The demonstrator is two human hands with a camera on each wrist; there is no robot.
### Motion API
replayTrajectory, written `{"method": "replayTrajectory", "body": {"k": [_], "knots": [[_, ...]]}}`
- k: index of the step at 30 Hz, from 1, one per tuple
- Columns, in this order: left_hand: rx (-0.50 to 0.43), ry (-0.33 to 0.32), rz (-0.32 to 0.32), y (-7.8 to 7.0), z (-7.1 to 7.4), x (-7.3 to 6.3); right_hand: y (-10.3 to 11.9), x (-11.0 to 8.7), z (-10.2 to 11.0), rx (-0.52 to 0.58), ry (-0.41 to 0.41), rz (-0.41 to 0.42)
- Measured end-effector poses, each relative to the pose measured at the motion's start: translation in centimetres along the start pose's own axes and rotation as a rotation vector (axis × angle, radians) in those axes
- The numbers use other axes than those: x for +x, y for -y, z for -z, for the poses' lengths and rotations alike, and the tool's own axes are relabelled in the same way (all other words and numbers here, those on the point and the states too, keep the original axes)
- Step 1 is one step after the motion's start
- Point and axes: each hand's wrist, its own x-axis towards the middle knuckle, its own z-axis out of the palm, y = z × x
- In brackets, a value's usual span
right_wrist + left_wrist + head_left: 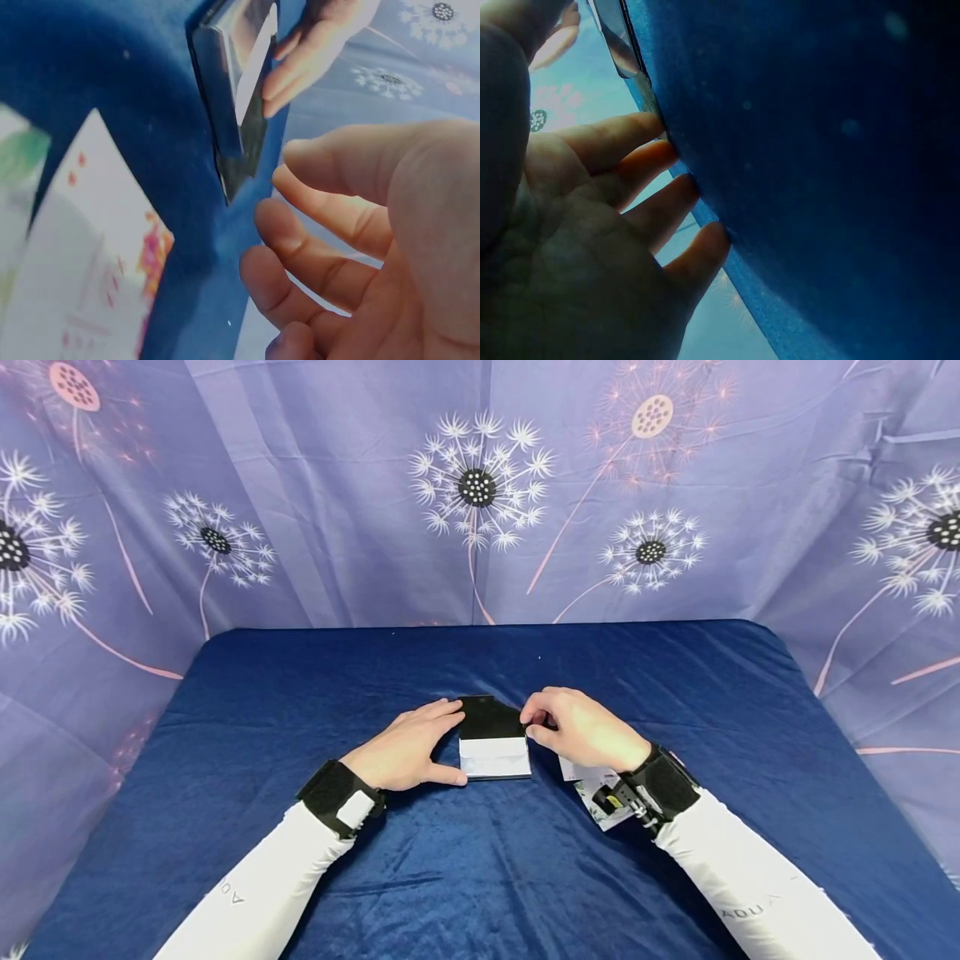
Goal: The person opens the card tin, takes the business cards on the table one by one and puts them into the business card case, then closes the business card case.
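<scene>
A small case [487, 718] lies opened on the blue cloth, with a black panel at the far side and a shiny silver-white part [495, 757] at the near side. My left hand [408, 747] rests along its left edge, fingers stretched forward and thumb by the near left corner. At the case's right edge is my right hand [581, 727], thumb and index fingertips close together. The right wrist view shows the fingers [322, 262] loosely bent, a little off the black panel [244, 165], with nothing visible between them.
Printed cards [600, 802] with floral patterns lie partly under my right wrist; one white card [90, 247] shows red and pink prints. The blue cloth [480, 877] covers the table. Behind it hangs a lilac curtain [337, 485] with dandelion prints.
</scene>
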Motion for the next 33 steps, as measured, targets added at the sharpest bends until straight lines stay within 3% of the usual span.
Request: {"method": "replayTrajectory", "body": {"k": [8, 18, 33], "knots": [[0.006, 0.004, -0.001, 0.1, -0.1, 0.0, -0.7, -1.4, 1.6, 0.034, -0.008, -0.064], [0.004, -0.010, -0.011, 0.1, 0.0, 0.1, -2.1, -3.7, 3.3, -0.035, -0.003, -0.126], [0.001, -0.012, -0.013, -0.1, 0.1, 0.0, -4.5, -7.1, 4.2, -0.061, 0.029, -0.176]]}}
